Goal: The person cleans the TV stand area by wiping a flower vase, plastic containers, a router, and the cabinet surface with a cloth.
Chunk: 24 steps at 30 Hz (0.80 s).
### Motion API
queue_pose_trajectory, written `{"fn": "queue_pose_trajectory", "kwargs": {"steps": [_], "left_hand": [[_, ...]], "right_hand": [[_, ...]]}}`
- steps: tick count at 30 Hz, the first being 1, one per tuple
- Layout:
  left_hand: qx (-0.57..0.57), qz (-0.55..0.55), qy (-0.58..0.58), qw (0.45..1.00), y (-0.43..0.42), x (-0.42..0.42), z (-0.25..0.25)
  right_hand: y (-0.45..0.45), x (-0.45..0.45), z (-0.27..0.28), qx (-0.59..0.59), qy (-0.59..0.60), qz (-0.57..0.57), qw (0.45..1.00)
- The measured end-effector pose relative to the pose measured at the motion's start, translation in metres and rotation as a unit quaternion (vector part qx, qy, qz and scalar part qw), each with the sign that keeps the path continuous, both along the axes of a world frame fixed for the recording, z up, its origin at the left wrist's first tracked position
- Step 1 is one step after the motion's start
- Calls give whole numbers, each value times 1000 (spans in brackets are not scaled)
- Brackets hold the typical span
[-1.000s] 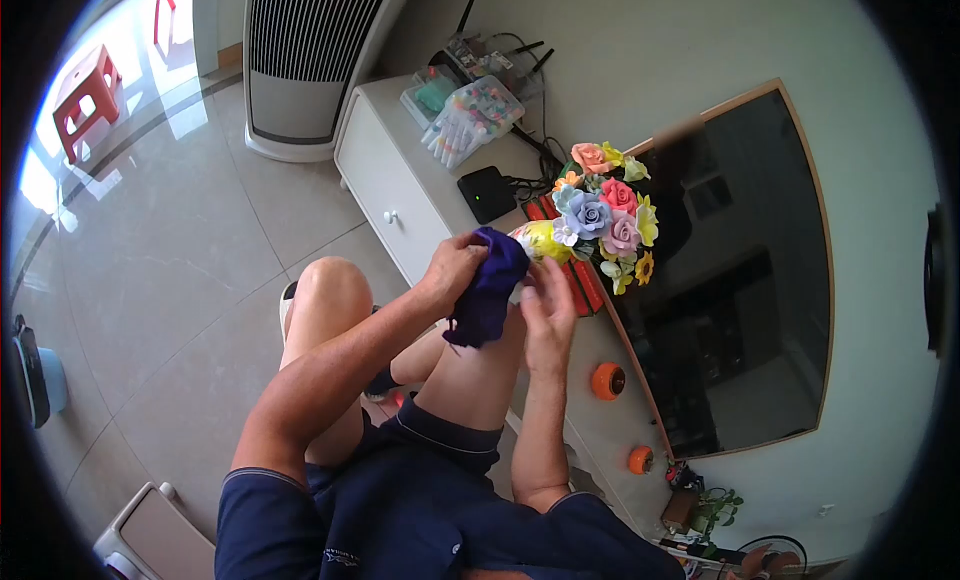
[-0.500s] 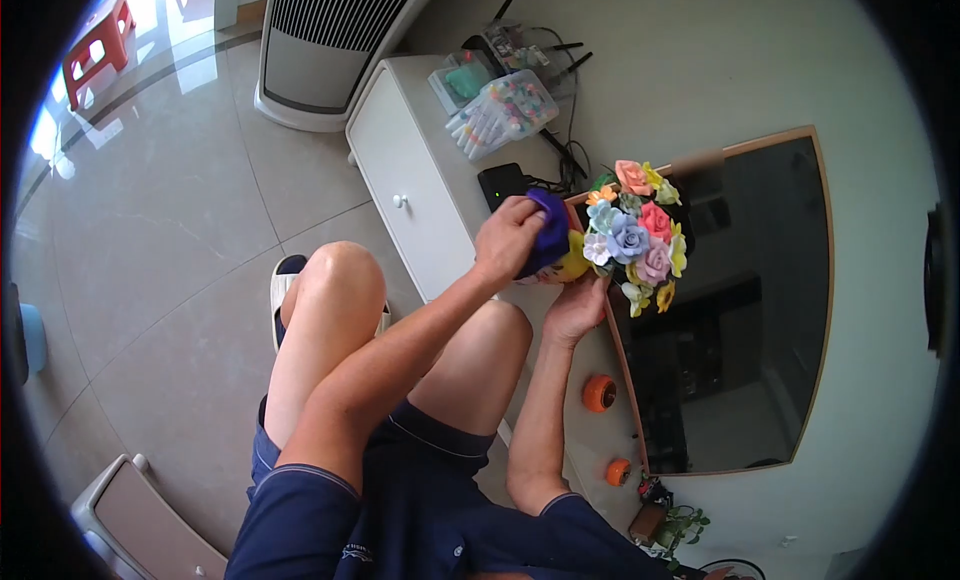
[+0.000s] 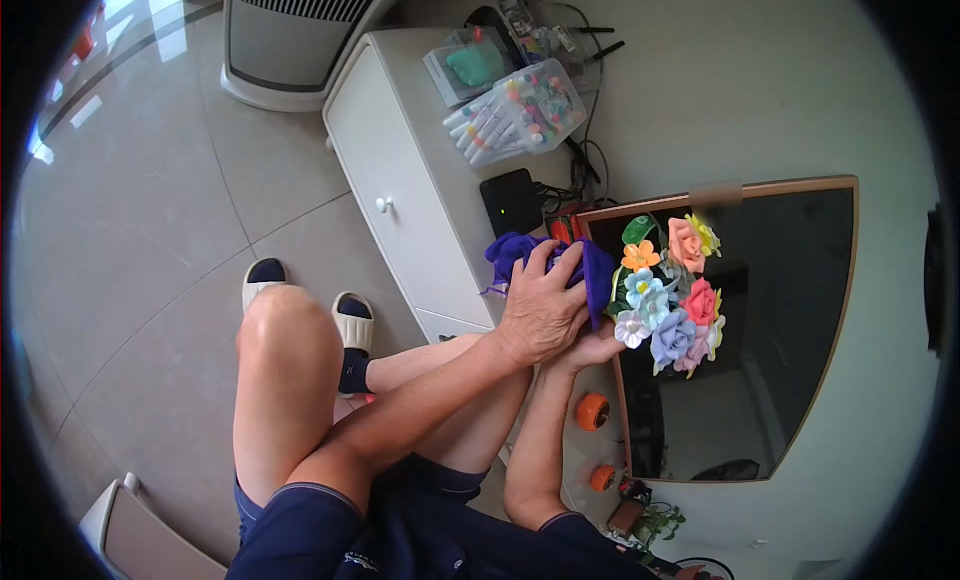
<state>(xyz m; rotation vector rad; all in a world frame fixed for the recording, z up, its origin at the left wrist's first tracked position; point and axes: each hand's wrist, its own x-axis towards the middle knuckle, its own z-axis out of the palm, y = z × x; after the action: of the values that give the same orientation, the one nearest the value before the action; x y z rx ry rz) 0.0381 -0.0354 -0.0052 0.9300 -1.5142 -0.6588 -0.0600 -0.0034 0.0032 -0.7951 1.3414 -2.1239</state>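
My left hand (image 3: 545, 305) is spread over a bunched purple cloth (image 3: 515, 248), fingers curled on it and pressing it against the base of a flower arrangement (image 3: 665, 325). The flowers look artificial, in coral, red, blue, lilac, orange and yellow with green leaves. Just below, my right hand (image 3: 590, 350) supports the arrangement from underneath, close to the blooms. Most of its fingers are hidden behind the base. The cloth and my left hand cover the container under the flowers.
A white cabinet (image 3: 385, 140) carries a clear box of markers (image 3: 535, 105), a box with something green (image 3: 475, 68) and a black device (image 3: 510, 202) with cables. Behind the flowers stands a television (image 3: 770, 380). Orange round ornaments (image 3: 592, 412) and a plant (image 3: 660, 523) are lower down.
The cloth has spread over the container, whose yellow and red side showed before. My left hand has shifted from gripping the cloth's edge to lying across it. The flowers have tilted and sit lower in view.
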Motion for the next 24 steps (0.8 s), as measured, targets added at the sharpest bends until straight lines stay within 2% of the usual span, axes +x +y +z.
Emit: {"fn": "queue_pose_trajectory", "kwargs": {"steps": [3, 7, 10, 11, 12, 14, 15, 16, 19, 21, 24], "left_hand": [[14, -43, 24, 999, -20, -4, 2], [10, -140, 19, 990, -58, -9, 4], [32, -249, 30, 968, -85, -26, 4], [44, -289, 38, 956, -93, -35, 3], [69, -319, -3, 945, -98, -36, 8], [82, -334, 13, 939, -103, -49, 7], [87, -342, 20, 935, -103, -57, 5], [108, -347, 16, 932, -103, -61, 3], [31, -271, 76, 959, -92, -54, -6], [41, -231, 64, 970, -82, -36, -2], [2, -117, 85, 990, -58, -19, -1]], "right_hand": [[-5, -19, -12, -50, 80, -31, 995], [9, -59, -50, -110, 78, 0, 991], [1, -68, -55, -85, 213, -177, 957], [-1, -62, -49, -122, 135, -163, 970], [-7, -33, -28, -158, 56, -149, 975], [-5, -35, -30, -155, 66, -155, 973], [0, -63, -56, -116, 154, -176, 965], [-4, -59, -57, -76, 241, -195, 948], [-20, -9, -24, -73, 250, -203, 944], [-24, -3, -19, -72, 246, -197, 946], [-26, 4, -15, -58, 128, -189, 972]]}}
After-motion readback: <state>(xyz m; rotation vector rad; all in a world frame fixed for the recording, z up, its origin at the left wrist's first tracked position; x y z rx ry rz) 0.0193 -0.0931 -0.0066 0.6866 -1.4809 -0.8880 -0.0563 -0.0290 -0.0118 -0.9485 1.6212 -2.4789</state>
